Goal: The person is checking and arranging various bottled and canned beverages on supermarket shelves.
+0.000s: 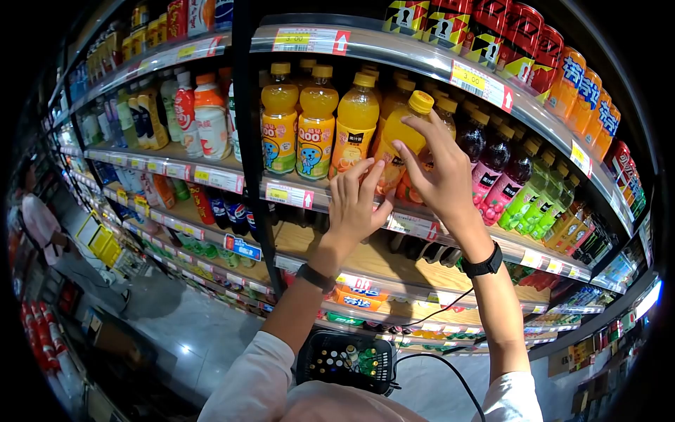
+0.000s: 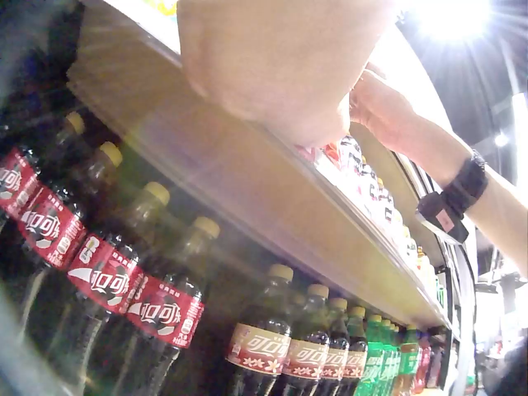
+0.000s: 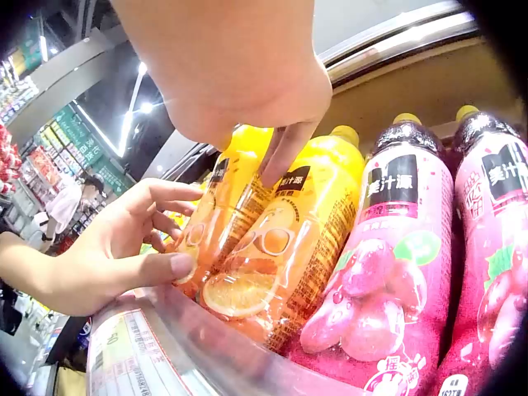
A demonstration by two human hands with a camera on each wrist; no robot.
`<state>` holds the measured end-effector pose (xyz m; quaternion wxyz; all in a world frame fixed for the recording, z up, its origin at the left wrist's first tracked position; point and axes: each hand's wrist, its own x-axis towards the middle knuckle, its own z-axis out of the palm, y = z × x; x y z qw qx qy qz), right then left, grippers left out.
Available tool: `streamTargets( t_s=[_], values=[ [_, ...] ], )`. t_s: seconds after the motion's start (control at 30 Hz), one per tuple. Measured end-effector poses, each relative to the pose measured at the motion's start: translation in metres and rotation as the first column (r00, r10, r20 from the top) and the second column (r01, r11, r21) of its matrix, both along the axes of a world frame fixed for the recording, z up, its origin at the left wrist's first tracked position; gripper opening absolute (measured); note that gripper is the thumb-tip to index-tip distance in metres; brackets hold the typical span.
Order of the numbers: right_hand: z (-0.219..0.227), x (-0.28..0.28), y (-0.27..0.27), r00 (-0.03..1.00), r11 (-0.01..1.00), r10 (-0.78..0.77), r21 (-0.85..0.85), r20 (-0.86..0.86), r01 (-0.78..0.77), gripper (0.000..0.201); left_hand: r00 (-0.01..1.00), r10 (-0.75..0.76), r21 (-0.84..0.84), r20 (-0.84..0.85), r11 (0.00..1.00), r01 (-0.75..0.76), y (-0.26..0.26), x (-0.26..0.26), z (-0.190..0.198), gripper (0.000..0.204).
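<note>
A tilted orange juice bottle (image 1: 415, 137) with a yellow cap leans out from the shelf row. My right hand (image 1: 444, 172) holds it near the upper part, thumb and index finger spread across its front. In the right wrist view, the right fingers reach down between this bottle (image 3: 216, 216) and a neighbouring orange juice bottle (image 3: 285, 235). My left hand (image 1: 354, 204) is at the lower part of the tilted bottle, with its thumb in front near the shelf edge and its fingers loosely extended along the side.
Qoo bottles (image 1: 315, 130) stand left of the orange juice, pink-labelled grape bottles (image 1: 503, 172) right. A price-tagged shelf edge (image 1: 415, 224) runs below my hands, cans (image 1: 520, 32) above. Cola bottles (image 2: 169, 285) line a lower shelf. A black basket (image 1: 344, 334) with bottles sits below; a cable crosses nearby.
</note>
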<state>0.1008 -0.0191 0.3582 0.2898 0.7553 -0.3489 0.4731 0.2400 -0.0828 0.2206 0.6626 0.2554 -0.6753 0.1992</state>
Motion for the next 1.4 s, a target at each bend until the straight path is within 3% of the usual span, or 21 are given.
streamTargets(
  t_s=[0.2,0.27,0.5,0.6,0.63,0.73,0.77,0.83,1.0,1.1,1.2,1.27,1.3,1.37,1.4],
  values=[
    [0.016,0.012,0.006,0.998,0.996,-0.027,0.087,-0.059,0.032,0.034,1.0,0.002,-0.02,-0.006,1.0,-0.002,-0.002,-0.001,-0.001,0.077],
    [0.021,0.017,0.006,1.0,0.963,-0.014,0.271,0.016,0.009,0.032,1.0,0.018,-0.018,0.026,1.0,-0.017,-0.002,0.0,-0.001,0.076],
    [0.023,0.022,-0.005,0.998,0.962,-0.064,0.266,-0.022,0.068,0.035,0.998,0.039,-0.008,0.052,0.999,-0.039,0.0,0.001,0.001,0.068],
    [0.01,0.035,0.0,0.936,0.933,-0.351,0.09,0.007,0.349,0.046,0.998,0.041,0.01,0.051,0.999,-0.042,0.001,-0.001,0.0,0.052],
    [0.009,0.042,0.003,0.932,0.933,-0.361,0.009,0.043,0.361,0.048,0.998,0.033,0.02,0.06,0.999,-0.034,0.004,0.0,0.002,0.049],
    [0.009,0.055,0.005,0.976,0.977,-0.21,0.028,-0.054,0.211,0.056,0.996,0.026,0.015,0.084,1.0,-0.027,0.005,0.003,0.001,0.044],
    [0.01,0.061,0.003,0.977,0.977,-0.208,0.029,-0.052,0.21,0.056,0.996,0.017,-0.003,0.09,1.0,-0.017,0.004,0.003,-0.001,0.044],
    [0.014,0.074,-0.004,0.963,0.943,-0.259,0.197,-0.081,0.27,0.058,0.996,0.008,-0.025,0.088,1.0,-0.006,0.003,0.004,0.0,0.045],
    [0.01,0.089,-0.034,0.964,0.929,-0.262,0.259,-0.043,0.264,0.065,0.998,-0.003,-0.033,0.066,0.999,0.005,-0.002,0.003,-0.005,0.045],
    [0.007,0.089,-0.036,0.961,0.924,-0.268,0.264,-0.067,0.277,0.066,0.999,-0.013,-0.034,0.049,0.999,0.014,-0.013,0.0,-0.018,0.062],
    [0.003,0.085,-0.025,0.981,0.946,-0.191,0.261,-0.027,0.192,0.065,0.998,-0.061,0.021,0.03,0.998,0.061,-0.01,0.004,-0.014,0.062],
    [-0.004,0.083,-0.012,0.993,0.983,-0.111,0.143,-0.027,0.114,0.064,0.993,-0.099,-0.162,-0.068,0.983,0.087,-0.004,0.007,-0.001,0.057],
    [-0.009,0.08,-0.004,0.993,0.982,-0.114,0.148,-0.027,0.117,0.064,0.992,-0.103,-0.157,-0.067,0.983,0.091,-0.002,0.005,-0.003,0.057],
    [-0.017,0.076,0.009,0.974,0.996,-0.081,-0.05,-0.212,0.072,0.059,0.957,-0.022,-0.139,-0.289,0.99,-0.019,-0.003,0.0,-0.009,0.065],
    [-0.016,0.073,0.015,0.969,0.985,-0.089,-0.165,-0.231,0.051,0.056,0.937,-0.149,-0.207,-0.317,0.975,0.085,-0.007,0.001,-0.011,0.07]
  ],
)
